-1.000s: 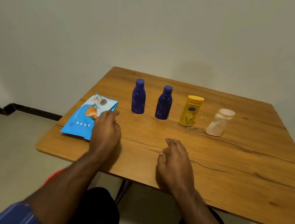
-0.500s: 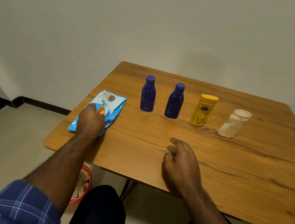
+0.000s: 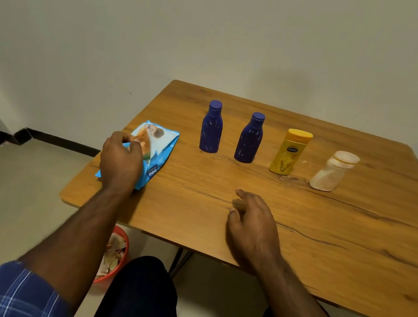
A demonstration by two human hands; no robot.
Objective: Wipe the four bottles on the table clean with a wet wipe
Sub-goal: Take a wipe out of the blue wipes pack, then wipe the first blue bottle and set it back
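Four bottles stand in a row on the wooden table [image 3: 353, 253]: a dark blue bottle [image 3: 211, 128], a second dark blue bottle [image 3: 249, 139], a yellow bottle [image 3: 289, 153] and a pale cream bottle [image 3: 332, 172] at the right end. A blue wet wipe pack [image 3: 159, 149] lies near the table's left edge. My left hand [image 3: 121, 159] lies on the pack, and its fingers pinch the flap at the pack's top. My right hand [image 3: 252, 222] rests on the table in front of the bottles with its fingers loosely curled, holding nothing.
A red bin [image 3: 113, 256] with crumpled white wipes stands on the floor under the table's left front edge. A pale wall runs close behind the table. My knees are below the table's front edge.
My left hand has slid from the pack's right side onto the pack and curled its fingers on the flap. The right hand has barely moved. The view has shifted left.
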